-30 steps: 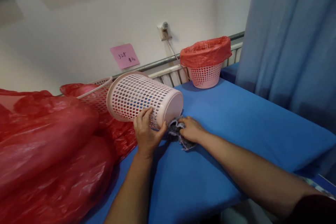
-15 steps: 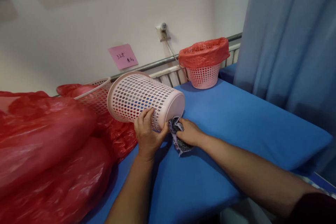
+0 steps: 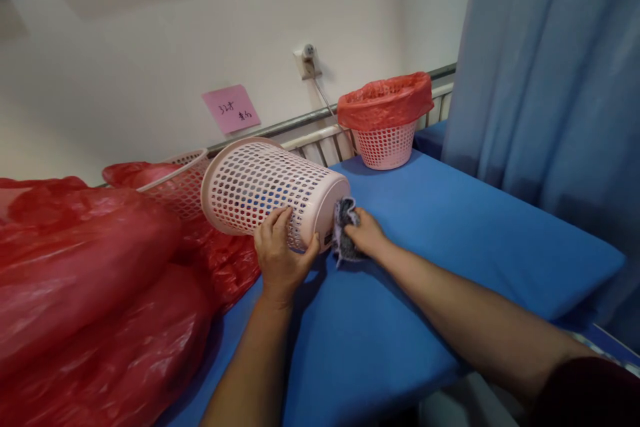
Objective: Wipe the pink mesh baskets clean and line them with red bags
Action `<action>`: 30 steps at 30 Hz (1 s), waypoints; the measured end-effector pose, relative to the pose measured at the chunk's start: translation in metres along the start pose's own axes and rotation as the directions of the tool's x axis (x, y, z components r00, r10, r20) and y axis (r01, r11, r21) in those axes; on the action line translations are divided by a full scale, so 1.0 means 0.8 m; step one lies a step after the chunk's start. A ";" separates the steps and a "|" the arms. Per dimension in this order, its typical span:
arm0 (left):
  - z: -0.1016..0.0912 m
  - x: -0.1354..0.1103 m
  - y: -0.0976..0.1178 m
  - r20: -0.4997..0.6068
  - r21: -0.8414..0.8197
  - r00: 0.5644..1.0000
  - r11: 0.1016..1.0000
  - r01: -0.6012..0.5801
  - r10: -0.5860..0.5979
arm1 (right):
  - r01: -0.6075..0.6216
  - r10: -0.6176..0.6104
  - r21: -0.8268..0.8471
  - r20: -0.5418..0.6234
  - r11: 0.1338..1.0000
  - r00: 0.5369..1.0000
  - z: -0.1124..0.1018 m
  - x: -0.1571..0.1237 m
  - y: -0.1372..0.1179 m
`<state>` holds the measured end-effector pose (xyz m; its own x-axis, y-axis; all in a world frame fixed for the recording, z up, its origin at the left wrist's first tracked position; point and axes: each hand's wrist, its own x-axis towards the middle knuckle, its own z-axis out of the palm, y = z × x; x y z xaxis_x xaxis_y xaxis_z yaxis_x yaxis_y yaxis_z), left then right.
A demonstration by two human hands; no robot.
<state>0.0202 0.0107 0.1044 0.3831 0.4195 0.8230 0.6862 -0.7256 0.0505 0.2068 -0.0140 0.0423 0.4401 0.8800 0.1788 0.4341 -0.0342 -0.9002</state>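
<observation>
A pale pink perforated wastebasket [image 3: 265, 183] lies on its side, its base turned to the right. My left hand [image 3: 283, 250] grips its lower side near the base, thumb toward the base edge and fingers on the holes. Bunched in my right hand [image 3: 367, 233] is a grey cloth [image 3: 346, 230] with a light fringe, pressed against the basket's base. Part of a dark mark shows on the base beside the cloth. The fingertips of my right hand are partly hidden by the cloth.
Blue sheeting covers the bed [image 3: 390, 320]. Large red plastic bags [image 3: 100, 293] fill the left side, with another basket [image 3: 193, 180] behind them. A red-lined basket [image 3: 385, 143] stands at the back. A blue curtain [image 3: 540, 93] hangs right; a plugged socket [image 3: 309, 63] is on the wall.
My right hand and the cloth have moved up and slightly right across the basket's base, uncovering the dark mark. My left hand keeps its hold on the basket.
</observation>
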 end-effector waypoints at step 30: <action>0.001 -0.001 -0.008 -0.017 0.001 1.000 1.000 -0.001 0.001 | 0.364 -0.343 0.051 -0.240 0.930 0.908 -0.040 -0.017 -0.021</action>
<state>0.0158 0.0155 0.1031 0.3735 0.4094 0.8324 0.6862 -0.7257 0.0490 0.2186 -0.0405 0.0678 0.4397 0.6973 0.5661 0.5239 0.3128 -0.7922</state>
